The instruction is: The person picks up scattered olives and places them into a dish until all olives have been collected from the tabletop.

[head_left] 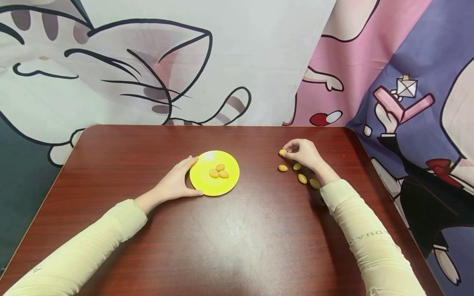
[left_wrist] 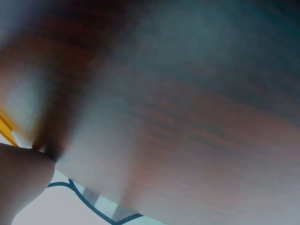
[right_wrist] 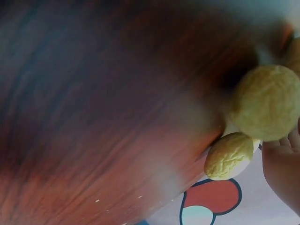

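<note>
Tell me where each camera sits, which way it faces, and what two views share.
Head: worn on the head, facing forward and down at the table; both sleeves show, left hand holding the yellow plate, right hand pinching a yellow piece.
Left wrist: on that wrist, facing blurred table; hand partly shown, lower left.
Right wrist: on that wrist, facing table and wrinkled yellow pieces; hand partly shown, lower right.
Shared: head and right wrist both show yellow pieces and the capsule print.
</note>
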`<state>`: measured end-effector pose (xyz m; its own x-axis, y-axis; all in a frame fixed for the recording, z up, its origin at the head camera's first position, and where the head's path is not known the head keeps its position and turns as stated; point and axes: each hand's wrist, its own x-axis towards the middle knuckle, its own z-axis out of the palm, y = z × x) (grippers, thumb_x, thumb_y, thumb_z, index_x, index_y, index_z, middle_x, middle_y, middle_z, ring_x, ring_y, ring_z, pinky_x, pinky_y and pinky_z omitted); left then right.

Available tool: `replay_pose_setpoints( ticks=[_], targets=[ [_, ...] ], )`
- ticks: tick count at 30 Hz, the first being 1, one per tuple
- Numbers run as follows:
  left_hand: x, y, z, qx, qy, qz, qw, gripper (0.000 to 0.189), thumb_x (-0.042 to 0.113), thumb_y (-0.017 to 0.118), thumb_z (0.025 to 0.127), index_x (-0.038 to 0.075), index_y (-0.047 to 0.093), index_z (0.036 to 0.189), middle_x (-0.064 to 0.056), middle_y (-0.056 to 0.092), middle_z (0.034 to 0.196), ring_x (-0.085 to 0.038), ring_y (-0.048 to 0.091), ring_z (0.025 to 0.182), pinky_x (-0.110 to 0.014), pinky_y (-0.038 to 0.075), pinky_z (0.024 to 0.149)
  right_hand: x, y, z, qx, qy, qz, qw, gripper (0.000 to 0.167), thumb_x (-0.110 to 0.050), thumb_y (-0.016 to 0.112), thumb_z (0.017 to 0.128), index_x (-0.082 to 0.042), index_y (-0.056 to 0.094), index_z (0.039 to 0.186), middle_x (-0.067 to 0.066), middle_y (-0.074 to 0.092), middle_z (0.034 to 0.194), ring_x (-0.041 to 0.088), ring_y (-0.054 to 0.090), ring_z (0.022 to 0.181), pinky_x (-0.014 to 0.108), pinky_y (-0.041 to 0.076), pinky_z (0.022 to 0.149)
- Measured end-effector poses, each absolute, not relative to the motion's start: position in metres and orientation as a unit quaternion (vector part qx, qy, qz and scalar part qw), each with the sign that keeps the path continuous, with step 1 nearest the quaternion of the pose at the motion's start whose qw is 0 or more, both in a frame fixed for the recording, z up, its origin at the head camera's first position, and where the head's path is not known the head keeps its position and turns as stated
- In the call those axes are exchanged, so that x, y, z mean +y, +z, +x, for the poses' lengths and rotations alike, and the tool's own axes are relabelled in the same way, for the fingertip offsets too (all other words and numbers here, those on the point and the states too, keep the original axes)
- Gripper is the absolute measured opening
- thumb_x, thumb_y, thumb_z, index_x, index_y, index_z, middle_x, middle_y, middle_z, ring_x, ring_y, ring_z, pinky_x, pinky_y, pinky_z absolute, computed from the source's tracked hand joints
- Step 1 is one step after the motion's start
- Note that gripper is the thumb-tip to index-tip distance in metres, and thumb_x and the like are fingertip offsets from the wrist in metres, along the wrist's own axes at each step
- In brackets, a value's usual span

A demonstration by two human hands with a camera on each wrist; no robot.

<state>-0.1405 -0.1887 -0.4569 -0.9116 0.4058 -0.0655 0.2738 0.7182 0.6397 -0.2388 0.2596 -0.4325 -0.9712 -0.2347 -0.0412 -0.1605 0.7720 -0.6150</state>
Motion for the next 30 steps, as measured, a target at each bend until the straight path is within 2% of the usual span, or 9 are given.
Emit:
replay_pose_setpoints(
  ticks=[10, 15, 21, 26, 30],
  targets=[
    [-0.188, -0.458, -0.141, 0.92, 0.329, 0.187, 0.099, 0.115, 0.037, 0.094, 0.077, -0.005, 0.031, 0.163, -0.029, 0.031, 0.17, -0.047, 0.025, 0.161, -0.066, 0.027, 0.128, 0.243, -0.426, -0.236, 0.931, -0.343, -0.116, 0.05, 0.019, -0.015, 0.082, 0.093, -0.002, 0.078, 0.105, 0.016, 0.079, 0.095, 0.01, 0.069, 0.081, 0.011, 0.048, 0.072],
    [-0.188, -0.458, -0.14, 0.919, 0.333, 0.186, 0.098, 0.115, 0.036, 0.094, 0.077, -0.005, 0.031, 0.163, -0.029, 0.03, 0.17, -0.047, 0.025, 0.161, -0.065, 0.027, 0.128, 0.227, -0.422, -0.233, 0.925, -0.355, -0.125, 0.054, 0.018, -0.014, 0.082, 0.092, -0.003, 0.078, 0.106, 0.016, 0.078, 0.096, 0.019, 0.072, 0.085, 0.014, 0.05, 0.074],
    [-0.19, -0.46, -0.141, 0.922, 0.328, 0.179, 0.104, 0.115, 0.035, 0.094, 0.077, -0.004, 0.03, 0.164, -0.027, 0.029, 0.172, -0.045, 0.024, 0.162, -0.064, 0.027, 0.129, 0.204, -0.422, -0.23, 0.914, -0.374, -0.147, 0.053, 0.018, -0.012, 0.083, 0.092, -0.003, 0.078, 0.107, 0.016, 0.077, 0.099, 0.026, 0.073, 0.091, 0.023, 0.056, 0.082],
    [-0.19, -0.46, -0.141, 0.921, 0.329, 0.182, 0.102, 0.115, 0.035, 0.095, 0.076, -0.005, 0.031, 0.164, -0.028, 0.029, 0.171, -0.046, 0.024, 0.161, -0.065, 0.027, 0.129, 0.185, -0.421, -0.224, 0.906, -0.385, -0.166, 0.056, 0.018, -0.014, 0.085, 0.091, -0.005, 0.078, 0.105, 0.013, 0.077, 0.099, 0.025, 0.072, 0.093, 0.034, 0.059, 0.089],
    [-0.189, -0.459, -0.142, 0.92, 0.33, 0.184, 0.101, 0.115, 0.034, 0.095, 0.076, -0.005, 0.031, 0.163, -0.028, 0.03, 0.171, -0.046, 0.024, 0.161, -0.065, 0.027, 0.129, 0.17, -0.421, -0.219, 0.9, -0.389, -0.189, 0.059, 0.017, -0.014, 0.085, 0.09, -0.005, 0.078, 0.103, 0.011, 0.076, 0.098, 0.024, 0.071, 0.093, 0.038, 0.06, 0.09]
  ],
)
